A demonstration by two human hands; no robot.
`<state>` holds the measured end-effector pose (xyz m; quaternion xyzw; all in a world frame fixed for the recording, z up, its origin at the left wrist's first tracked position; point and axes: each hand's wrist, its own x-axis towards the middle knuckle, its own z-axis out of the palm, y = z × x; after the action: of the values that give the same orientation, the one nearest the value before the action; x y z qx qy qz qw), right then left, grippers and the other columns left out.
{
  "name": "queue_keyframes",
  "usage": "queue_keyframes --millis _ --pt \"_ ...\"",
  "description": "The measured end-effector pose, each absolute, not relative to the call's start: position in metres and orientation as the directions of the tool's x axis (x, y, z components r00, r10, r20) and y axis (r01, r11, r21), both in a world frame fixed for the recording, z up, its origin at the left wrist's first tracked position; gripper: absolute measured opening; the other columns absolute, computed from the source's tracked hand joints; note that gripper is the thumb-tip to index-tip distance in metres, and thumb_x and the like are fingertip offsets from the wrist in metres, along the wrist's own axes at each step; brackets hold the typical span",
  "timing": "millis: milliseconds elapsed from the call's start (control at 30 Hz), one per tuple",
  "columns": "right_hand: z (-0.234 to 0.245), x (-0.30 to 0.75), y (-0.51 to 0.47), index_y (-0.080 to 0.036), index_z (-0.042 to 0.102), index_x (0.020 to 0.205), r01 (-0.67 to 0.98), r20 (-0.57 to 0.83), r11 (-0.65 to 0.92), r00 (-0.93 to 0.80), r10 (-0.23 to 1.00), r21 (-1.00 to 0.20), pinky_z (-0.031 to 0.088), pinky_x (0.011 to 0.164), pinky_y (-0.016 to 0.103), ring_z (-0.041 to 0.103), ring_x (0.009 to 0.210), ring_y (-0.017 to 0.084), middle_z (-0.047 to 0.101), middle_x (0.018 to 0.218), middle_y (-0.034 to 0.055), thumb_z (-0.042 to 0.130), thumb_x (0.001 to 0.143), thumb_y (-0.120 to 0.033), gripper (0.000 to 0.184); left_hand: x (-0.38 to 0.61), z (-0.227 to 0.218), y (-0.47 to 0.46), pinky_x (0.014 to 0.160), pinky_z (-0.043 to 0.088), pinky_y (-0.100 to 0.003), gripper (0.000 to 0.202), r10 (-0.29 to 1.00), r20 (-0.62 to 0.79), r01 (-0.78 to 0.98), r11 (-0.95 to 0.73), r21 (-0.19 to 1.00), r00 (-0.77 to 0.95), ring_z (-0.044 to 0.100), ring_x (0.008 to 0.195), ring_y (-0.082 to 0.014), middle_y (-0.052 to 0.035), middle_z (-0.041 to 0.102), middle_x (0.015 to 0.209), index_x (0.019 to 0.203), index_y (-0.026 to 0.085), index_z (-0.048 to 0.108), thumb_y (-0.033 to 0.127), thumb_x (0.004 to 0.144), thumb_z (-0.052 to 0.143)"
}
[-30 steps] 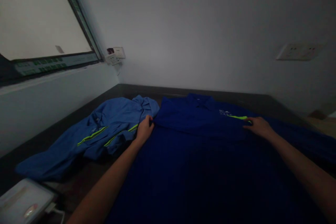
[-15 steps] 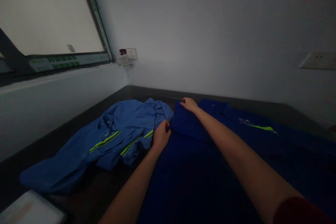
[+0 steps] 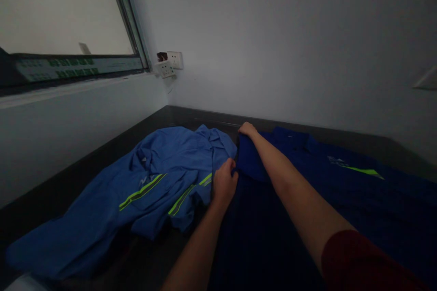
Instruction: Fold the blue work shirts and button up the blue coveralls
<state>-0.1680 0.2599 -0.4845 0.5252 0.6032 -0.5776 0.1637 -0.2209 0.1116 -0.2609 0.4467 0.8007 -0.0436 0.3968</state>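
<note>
A dark blue work jacket (image 3: 273, 218) is spread on the dark tabletop, its collar towards the wall and a yellow-green stripe on its chest. At its left edge, my left hand (image 3: 225, 182) is closed with curled fingers on the cloth. My right hand (image 3: 247, 130) grips the far corner of a folded-over part, probably a sleeve (image 3: 251, 157). Its fingertips are partly hidden. Left of both hands lies a lighter blue work jacket (image 3: 160, 159), rumpled, with yellow-green and grey stripes. My left hand is right beside it.
The dark tabletop (image 3: 201, 116) meets a pale wall (image 3: 273, 45) at the back. Sockets (image 3: 166, 68) hang in the corner below a window frame (image 3: 75, 66) on the left. A pale object (image 3: 25, 283) is cut off at the lower left.
The view has turned slightly, so the jackets appear further right and the pale object is mostly out of frame. Both hands stay at the dark jacket's edge; my right fingers are wrapped more over the fold.
</note>
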Motion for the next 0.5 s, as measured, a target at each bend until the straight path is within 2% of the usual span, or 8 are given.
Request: queue_keyframes --millis 100,167,367,500 --pt "-0.489 -0.167 0.251 -0.004 0.061 0.117 0.846 -0.825 -0.254 -0.317 0.468 -0.469 0.045 0.089 0.033 0.060 0.109 0.026 0.064 0.113 0.0212 0.058 0.085 -0.043 0.051 -0.221 -0.260 0.114 0.068 0.035 -0.027 0.019 0.668 -0.674 0.724 0.629 0.283 -0.316 0.054 0.075 -0.0163 -0.0008 0.058 0.081 0.085 0.023 0.048 0.006 0.077 0.046" --pt "-0.491 -0.165 0.240 -0.009 0.060 0.119 0.842 -0.816 -0.261 -0.306 0.490 -0.473 0.044 0.089 0.032 0.059 0.110 0.025 0.064 0.116 0.0183 0.053 0.088 -0.044 0.047 -0.220 -0.260 0.114 0.070 0.037 -0.028 0.020 0.665 -0.669 0.711 0.643 0.286 -0.332 0.055 0.078 -0.0175 -0.0018 0.058 0.082 0.085 0.023 0.047 0.005 0.076 0.045" --pt "-0.490 -0.162 0.230 -0.016 0.065 0.109 0.771 -0.737 -0.257 -0.368 0.567 -0.582 0.041 0.090 0.028 0.057 0.107 0.022 0.066 0.113 0.0113 0.039 0.094 -0.050 0.045 -0.222 -0.262 0.113 0.081 0.041 -0.032 0.025 0.680 -0.623 0.729 0.639 0.245 -0.386 0.053 0.087 -0.0199 -0.0062 0.055 0.091 0.082 0.021 0.048 0.000 0.070 0.045" --pt "-0.472 -0.148 0.239 -0.015 0.060 0.114 0.699 -0.623 -0.225 -0.387 0.680 -0.679 0.037 0.095 0.028 0.053 0.108 0.021 0.063 0.115 0.0112 0.030 0.097 -0.048 0.047 -0.226 -0.264 0.113 0.087 0.044 -0.034 0.033 0.693 -0.615 0.680 0.658 0.325 -0.377 0.055 0.093 -0.0199 -0.0064 0.057 0.094 0.091 0.020 0.057 -0.002 0.069 0.044"
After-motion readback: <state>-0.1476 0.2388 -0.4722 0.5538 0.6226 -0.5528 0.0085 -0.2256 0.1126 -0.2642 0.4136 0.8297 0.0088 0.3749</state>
